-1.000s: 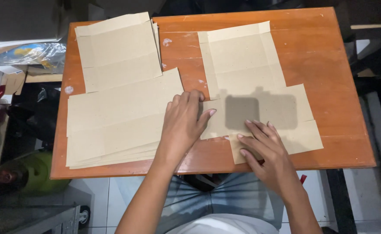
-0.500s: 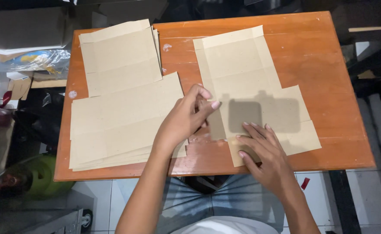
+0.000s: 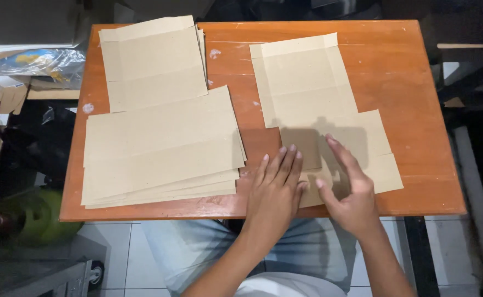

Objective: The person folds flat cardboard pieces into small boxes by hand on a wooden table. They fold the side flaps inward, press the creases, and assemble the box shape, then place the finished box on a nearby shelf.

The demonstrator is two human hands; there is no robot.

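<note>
Table [image 3: 417, 110]: hands [image 3: 307, 187] cover sheet's [image 3: 307, 88] edge.

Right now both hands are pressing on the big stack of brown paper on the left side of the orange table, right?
Not quite. In the head view the left hand and right hand rest on the single creased brown sheet on the right side of the orange table. The big stack of brown paper on the left lies untouched.
</note>
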